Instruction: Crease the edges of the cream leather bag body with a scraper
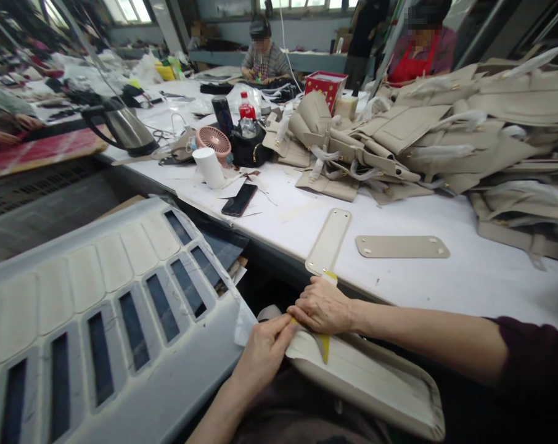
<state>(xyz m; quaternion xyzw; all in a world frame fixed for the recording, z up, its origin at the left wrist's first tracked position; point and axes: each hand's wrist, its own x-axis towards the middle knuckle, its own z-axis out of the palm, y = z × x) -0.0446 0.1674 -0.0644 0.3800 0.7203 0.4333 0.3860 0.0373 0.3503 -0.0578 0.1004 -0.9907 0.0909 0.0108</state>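
A beige leather-like bag piece (366, 376) with a pale inner face lies slanted across my lap. My left hand (266, 342) is closed, its thumb and fingers pinching the near-left end of this piece. Right beside it, touching its fingertips, my right hand (322, 306) is closed around a yellow-and-white strip (325, 348). One end of the strip shows above the fist and the other hangs below it, over the pale face. Whether the strip is still stuck to the piece is hidden by my fingers.
Two flat beige panels with studs, one upright (328, 240) and one sideways (402, 246), lie on the white table (279, 231). A pile of beige bag parts (389, 135) fills the right. Left stands a slotted grey board (121, 296) bearing pale strips. A phone (240, 200) and kettle (126, 126) sit behind.
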